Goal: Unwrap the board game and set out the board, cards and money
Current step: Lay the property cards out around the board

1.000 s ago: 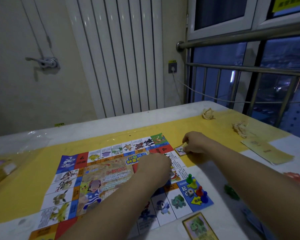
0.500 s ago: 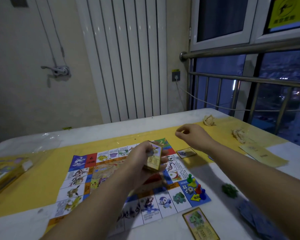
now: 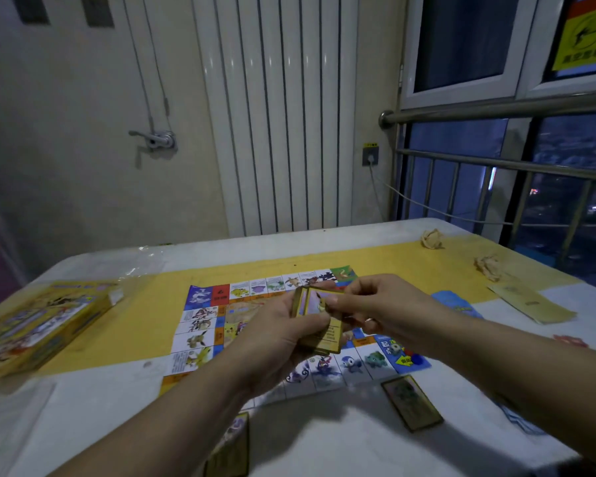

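1. Dim table carries the unfolded board, already flat.
2. Left hand grips the card deck, now lifted above the board's middle.
3. Right hand, back from laying a card at the board's far edge, pinches the top card.
4. A loose card lies near the board's right corner, and the game box sits far left. Dealing seems only partly done.

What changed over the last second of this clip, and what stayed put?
The left hand rose from the board, gripping the card stack. The right hand let go of the card it laid beside the board and came back to pinch the stack's top card. Board, game box and the near-edge card stayed put.
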Demonstrator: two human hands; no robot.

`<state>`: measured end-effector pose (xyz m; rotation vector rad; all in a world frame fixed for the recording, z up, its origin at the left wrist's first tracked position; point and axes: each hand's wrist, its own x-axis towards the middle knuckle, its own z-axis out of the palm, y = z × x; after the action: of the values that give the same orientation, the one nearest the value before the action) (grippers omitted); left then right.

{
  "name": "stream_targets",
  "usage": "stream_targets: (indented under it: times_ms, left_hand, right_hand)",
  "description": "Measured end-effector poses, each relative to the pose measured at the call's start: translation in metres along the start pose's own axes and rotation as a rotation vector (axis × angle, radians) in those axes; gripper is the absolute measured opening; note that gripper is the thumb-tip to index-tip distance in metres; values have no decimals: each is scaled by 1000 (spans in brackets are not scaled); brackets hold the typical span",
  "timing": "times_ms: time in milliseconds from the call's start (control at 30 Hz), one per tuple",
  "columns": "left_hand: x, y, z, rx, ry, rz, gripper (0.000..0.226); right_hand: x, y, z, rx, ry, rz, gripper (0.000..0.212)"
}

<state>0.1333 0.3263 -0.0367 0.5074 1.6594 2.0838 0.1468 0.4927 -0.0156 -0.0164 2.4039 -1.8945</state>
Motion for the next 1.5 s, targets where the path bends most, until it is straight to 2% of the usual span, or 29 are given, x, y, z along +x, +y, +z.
stream_targets:
  times_ms: [133,333,533,667,800,933,1033,1167,1267,1500]
  left_hand:
    - [-17,0,-8,114,32,-1,30]
    - [-37,-13,-30,276,162,-71,23]
    - [-53,-12,-50,269,260,-103,22]
    - [-64,-5,-66,237,334,-81,26]
    - [-77,1,-93,264,417,-50,29]
    - [-91,11,-138,469,573,23,28]
    - [-99,20,-169,585,679,44,28]
    - [-104,21,-201,645,733,-16,25]
    - [-101,18,-216,699,751,-66,24]
    - [-87,14,-230,783,745,-113,26]
  right_hand:
    - [-5,-3,14,-48,-30,-25,20]
    - [-6,4,39,-133,-106,24,21]
    - [3,10,68,-61,-151,56,23]
    - [7,8,84,44,-179,110,29]
    - [9,8,102,89,-229,177,16]
    - [18,5,117,-8,-249,147,19]
    - [30,-3,122,-176,-175,26,19]
    - [50,-4,128,-750,-159,-257,18]
    - [59,1,137,-1038,-231,-352,27]
    - [71,3,158,-1282,-338,-366,41]
